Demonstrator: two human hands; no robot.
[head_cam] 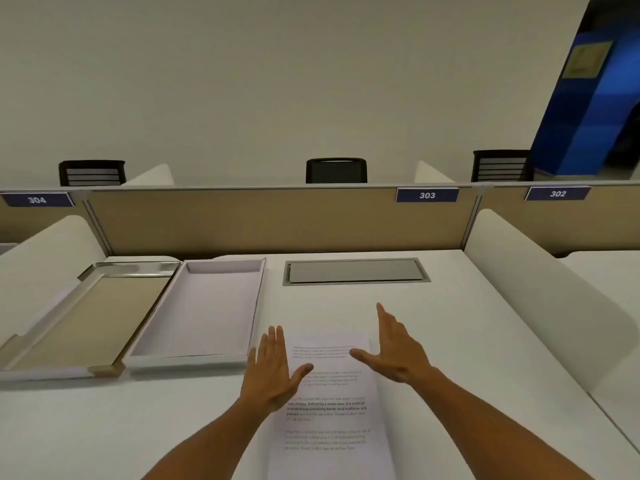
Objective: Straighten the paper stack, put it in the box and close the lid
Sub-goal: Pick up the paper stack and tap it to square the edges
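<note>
A stack of printed white paper (329, 403) lies flat on the white desk in front of me, its near end running off the bottom of the view. My left hand (272, 370) hovers at the stack's left edge, fingers straight and apart, thumb over the sheet. My right hand (393, 348) is at the right edge, palm turned inward, thumb over the top sheet. Neither hand grips anything. The open white box (204, 358) sits to the left, nothing in it. Its lid (74, 370) lies upside down further left, with a tan inner face.
A grey cable hatch (353, 271) is set flush in the desk behind the paper. A tan partition (277, 220) closes the back, white curved dividers (540, 282) stand on both sides. Black chairs show beyond the partition.
</note>
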